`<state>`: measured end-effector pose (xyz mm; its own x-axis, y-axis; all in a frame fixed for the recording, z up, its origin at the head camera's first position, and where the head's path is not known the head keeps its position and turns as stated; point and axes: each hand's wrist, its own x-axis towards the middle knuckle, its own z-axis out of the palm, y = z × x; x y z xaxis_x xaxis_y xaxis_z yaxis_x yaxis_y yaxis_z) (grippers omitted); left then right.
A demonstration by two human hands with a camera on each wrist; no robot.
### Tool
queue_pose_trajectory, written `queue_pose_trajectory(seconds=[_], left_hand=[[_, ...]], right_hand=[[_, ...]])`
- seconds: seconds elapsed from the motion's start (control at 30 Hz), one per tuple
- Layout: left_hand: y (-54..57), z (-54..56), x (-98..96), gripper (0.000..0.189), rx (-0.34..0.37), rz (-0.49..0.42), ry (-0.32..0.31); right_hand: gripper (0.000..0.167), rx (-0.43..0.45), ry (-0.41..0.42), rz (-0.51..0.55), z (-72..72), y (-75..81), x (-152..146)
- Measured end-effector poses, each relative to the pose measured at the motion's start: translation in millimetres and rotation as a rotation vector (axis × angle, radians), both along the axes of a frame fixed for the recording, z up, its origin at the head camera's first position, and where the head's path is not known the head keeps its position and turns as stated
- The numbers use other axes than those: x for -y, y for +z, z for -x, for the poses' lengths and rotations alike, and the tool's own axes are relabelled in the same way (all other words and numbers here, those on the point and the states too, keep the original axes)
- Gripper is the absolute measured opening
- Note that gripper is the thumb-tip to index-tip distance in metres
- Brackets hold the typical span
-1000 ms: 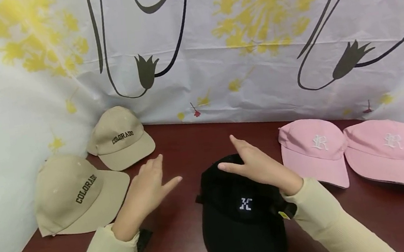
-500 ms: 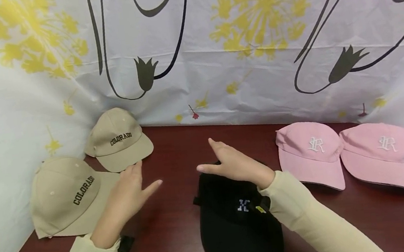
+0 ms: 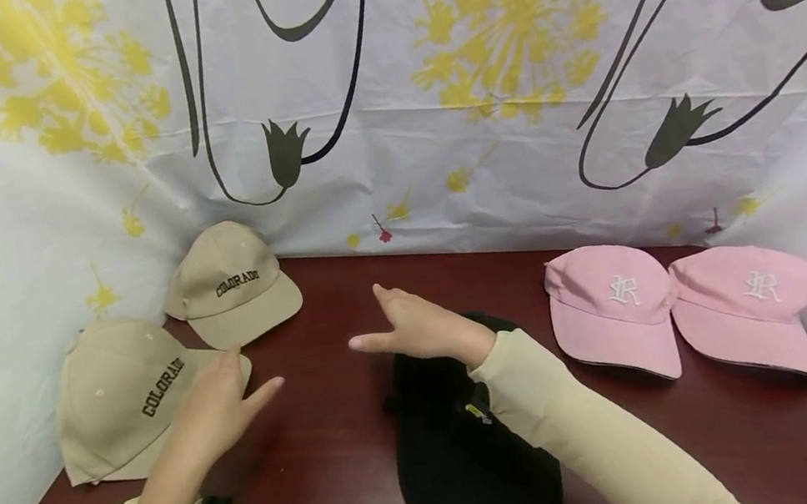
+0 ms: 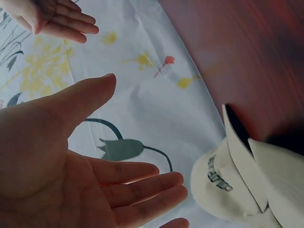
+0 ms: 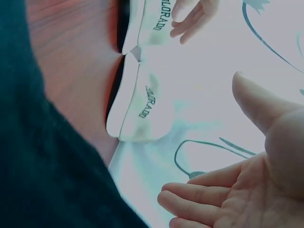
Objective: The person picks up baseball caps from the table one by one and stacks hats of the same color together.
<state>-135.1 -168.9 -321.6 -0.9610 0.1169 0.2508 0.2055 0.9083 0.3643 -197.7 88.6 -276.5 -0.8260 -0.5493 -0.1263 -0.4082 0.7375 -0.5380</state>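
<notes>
My left hand (image 3: 200, 416), fingers straight and thumb spread, holds nothing and overlaps the brim of the nearer beige COLORADO cap (image 3: 119, 396) in the head view. A second beige cap (image 3: 229, 282) sits behind it at the back left. My right hand (image 3: 423, 325), also with straight fingers and thumb apart, is over the back of a black cap (image 3: 469, 479) lying in the middle, brim toward me. The right sleeve and a dark wrist device cover part of that cap. In the left wrist view the palm (image 4: 42, 180) is bare; in the right wrist view likewise the palm (image 5: 256, 204).
Two pink caps (image 3: 611, 310) (image 3: 751, 310) with a white letter R stand side by side at the right. A dark red table (image 3: 311, 482) bears all the caps. White patterned cloth (image 3: 374, 138) hangs behind and along both sides.
Both hands have moved left, the right from over the black cap's middle toward its upper left, the left toward the nearer beige cap. The caps have kept their places; the head view shifted slightly.
</notes>
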Motion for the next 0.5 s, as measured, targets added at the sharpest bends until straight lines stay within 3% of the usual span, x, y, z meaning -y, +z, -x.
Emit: queue_pose_trajectory(seconds=[0.27, 0.5], left_hand=[[-9.4, -1.8, 15.2, 0.078, 0.038, 0.006, 0.020], [-24.2, -7.5, 34.4, 0.077, 0.058, -0.028, 0.048]], right_hand=[[0.089, 0.004, 0.037, -0.028, 3.1, -1.4, 20], [0.088, 0.000, 0.064, -0.070, 9.0, -7.4, 46]])
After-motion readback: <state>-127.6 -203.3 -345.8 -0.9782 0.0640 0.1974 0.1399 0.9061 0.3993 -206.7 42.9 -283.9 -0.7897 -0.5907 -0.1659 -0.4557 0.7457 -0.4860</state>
